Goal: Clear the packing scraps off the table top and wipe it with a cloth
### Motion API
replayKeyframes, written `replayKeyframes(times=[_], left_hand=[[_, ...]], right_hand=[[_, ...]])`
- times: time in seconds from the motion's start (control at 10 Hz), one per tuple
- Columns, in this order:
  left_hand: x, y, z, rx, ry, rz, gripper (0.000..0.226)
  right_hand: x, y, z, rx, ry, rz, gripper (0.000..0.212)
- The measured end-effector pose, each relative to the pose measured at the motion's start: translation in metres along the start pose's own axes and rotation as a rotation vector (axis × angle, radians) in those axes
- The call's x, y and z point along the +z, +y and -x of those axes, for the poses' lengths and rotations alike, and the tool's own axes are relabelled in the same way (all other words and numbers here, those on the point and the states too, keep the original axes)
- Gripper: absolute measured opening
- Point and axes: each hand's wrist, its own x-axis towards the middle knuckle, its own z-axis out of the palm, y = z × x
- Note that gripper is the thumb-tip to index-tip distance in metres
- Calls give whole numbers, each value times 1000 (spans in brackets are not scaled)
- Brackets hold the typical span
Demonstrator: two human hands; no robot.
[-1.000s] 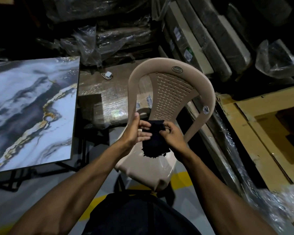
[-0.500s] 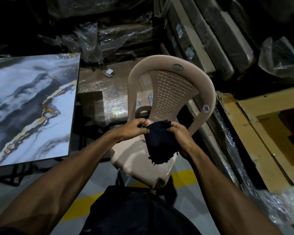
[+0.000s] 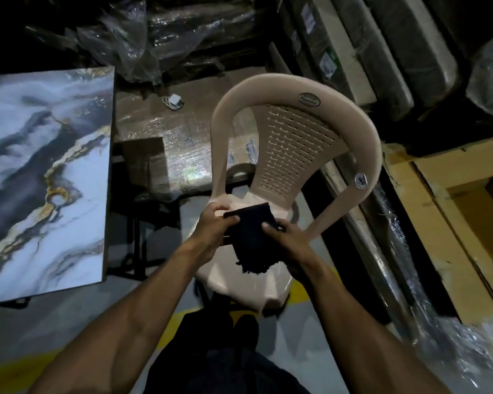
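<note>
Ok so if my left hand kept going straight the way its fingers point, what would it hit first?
The left hand points right, across the dark cloth it already grips. Straight on, it would probably meet the right hand holding the cloth's other side, though depth is hard to judge.

Both hands grip dark cloth (image 3: 252, 237) over beige plastic chair (image 3: 293, 143): left hand (image 3: 215, 227) at top left corner, right hand (image 3: 289, 237) on right edge. Frayed lower end hangs. Marble-pattern table top (image 3: 40, 172) at left.
</note>
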Motion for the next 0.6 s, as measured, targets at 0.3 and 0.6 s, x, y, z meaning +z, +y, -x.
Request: replayKeyframes(times=[0.3,0.6], left_hand=[[-21,-86,-112,-309,86,-125,42],[-32,-131,-193,-316,110,-245,45]], right_hand=[[48,105,-71,440,262,-196,29],[44,157,-144,643,318,-266,43]])
